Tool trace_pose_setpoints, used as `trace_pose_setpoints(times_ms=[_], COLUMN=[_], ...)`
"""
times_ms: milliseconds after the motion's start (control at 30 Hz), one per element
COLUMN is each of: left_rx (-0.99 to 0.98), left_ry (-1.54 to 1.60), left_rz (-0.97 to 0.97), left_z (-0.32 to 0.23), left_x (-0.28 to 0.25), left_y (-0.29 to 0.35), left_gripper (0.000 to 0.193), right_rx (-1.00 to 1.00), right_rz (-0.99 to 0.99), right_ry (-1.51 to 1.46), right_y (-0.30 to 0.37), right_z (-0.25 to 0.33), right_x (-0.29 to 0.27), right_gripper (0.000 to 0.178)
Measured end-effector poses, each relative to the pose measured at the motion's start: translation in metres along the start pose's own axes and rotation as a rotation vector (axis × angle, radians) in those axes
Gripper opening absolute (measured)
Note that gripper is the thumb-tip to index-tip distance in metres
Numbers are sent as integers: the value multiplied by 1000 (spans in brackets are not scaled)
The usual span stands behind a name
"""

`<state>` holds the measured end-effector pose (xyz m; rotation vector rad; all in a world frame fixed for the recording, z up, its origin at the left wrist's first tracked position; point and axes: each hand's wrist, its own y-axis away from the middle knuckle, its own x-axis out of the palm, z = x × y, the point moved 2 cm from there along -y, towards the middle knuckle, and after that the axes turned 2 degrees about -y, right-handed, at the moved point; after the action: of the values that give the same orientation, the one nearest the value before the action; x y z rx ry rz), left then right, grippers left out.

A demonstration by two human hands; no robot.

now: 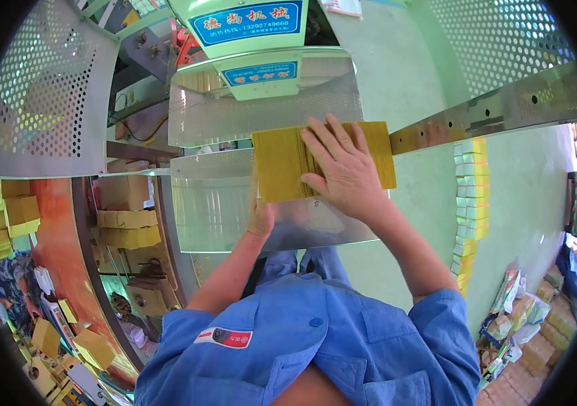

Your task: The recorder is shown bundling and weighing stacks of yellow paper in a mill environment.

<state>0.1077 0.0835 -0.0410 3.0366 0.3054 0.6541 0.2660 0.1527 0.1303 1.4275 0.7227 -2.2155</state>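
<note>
Stack of yellow sheets (pixel 279 166), right hand (pixel 344 164) spread atop, left hand (pixel 261 215) alongside

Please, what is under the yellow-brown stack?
A shiny metal plate shows beyond its lower edge, and the left hand at its left end. The stack hides much of that hand and whatever touches the underside.

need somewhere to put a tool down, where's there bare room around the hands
Free: the lower metal plate, left of the left hand, though its slope is unclear; green floor between the right forearm and the yellow-white bundle row.
Crowded: around the mustard stack under the right hand, and the lower-right packages.
</note>
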Motion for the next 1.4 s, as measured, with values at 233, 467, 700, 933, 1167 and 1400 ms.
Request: trace_pose_setpoints(times_ms=[233, 467, 700, 933, 1167, 1400], left_rx=[-35, -41, -82, -108, -615, -593], left_ry=[46, -89, -142, -555, -476, -511], left_rz=[28, 81, -31, -38, -88, -164], left_z=[4, 1, 0, -63, -86, -82], left_x=[-1, -17, -9, -6, -10, -37], left_y=[4, 5, 10, 18, 26, 22], left_gripper=[50, 49, 49, 55, 72, 84], right_rx=[-22, 59, 620, 599, 685, 919], right_rz=[-61, -464, -371, -298, -7, -22], right_ry=[-59, -440, -1057, -785, -619, -1305], right_y=[-15, 66, 144, 111, 91, 94], right_z=[19, -14, -95, -87, -84, -107], right_x=[13, -12, 71, 46, 38, 59], right_gripper=[69, 48, 50, 31, 44, 39])
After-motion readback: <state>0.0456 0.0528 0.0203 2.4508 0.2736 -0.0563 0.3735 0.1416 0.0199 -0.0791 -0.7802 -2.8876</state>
